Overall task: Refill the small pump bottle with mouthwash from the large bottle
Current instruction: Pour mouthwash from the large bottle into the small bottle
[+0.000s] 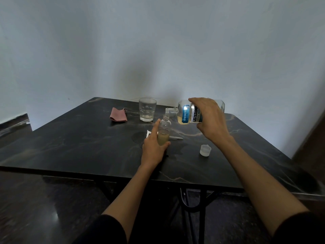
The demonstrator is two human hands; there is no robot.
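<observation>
Fingers (200,101) of right hand (210,118) grip the tipped Listerine Cool Mint bottle (186,112), left hand (153,147) holds the pump bottle (163,132) mid-counter (79,147), well off the edges.

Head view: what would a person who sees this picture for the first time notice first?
First the large bottle, tipped almost flat in the right hand at centre right, its open mouth just above the neck of the small bottle. The left hand holds that small bottle upright on the dark table; it is partly filled with pale liquid. Behind them stand a glass and a folded pink cloth; a small cap sits to the right.
</observation>
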